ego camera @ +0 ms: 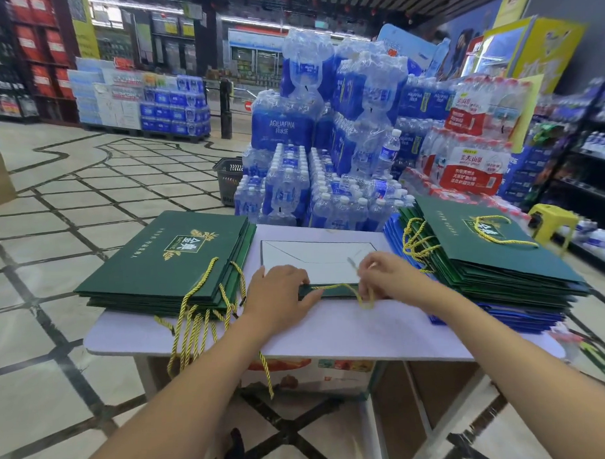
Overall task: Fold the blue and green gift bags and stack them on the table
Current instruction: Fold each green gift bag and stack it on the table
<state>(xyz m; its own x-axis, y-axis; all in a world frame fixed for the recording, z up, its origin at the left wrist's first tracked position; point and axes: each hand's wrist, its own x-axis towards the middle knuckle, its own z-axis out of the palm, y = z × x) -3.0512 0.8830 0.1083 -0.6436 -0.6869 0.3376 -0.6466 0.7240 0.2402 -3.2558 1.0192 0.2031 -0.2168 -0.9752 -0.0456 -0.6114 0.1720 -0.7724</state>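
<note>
1. The top bag of the left stack of green gift bags point(165, 265) carries a gold-and-white emblem reading "金典 SATINE"; the same emblem shows on the right stack of green gift bags point(494, 257), half hidden by a yellow cord.
2. Behind the worktop point(332, 334) stand shrink-wrapped water packs point(282, 127) with blue labels reading "AQUAFINA". To their right are red-labelled packs point(470, 170) with Chinese writing too blurred to read surely.
3. The centre bag point(316, 259) lies flat between the two stacks, its white panel up and a green strip along the near edge.
4. The left hand point(279, 292) rests on the near left corner of that bag – fingers loosely bent on the white panel, thumb stretched along the green strip, pressing rather than gripping.
5. The right hand point(392, 277) has its fingers curled downward and pinches the yellow cord handle point(334, 287) at the bag's near right corner.
6. Both forearms reach forward from the lower corners, converging on the bag's near edge, wrists just above the worktop.
7. Blue gift bags point(503, 320) lie beneath the right green stack, their edges showing at the bottom.
</note>
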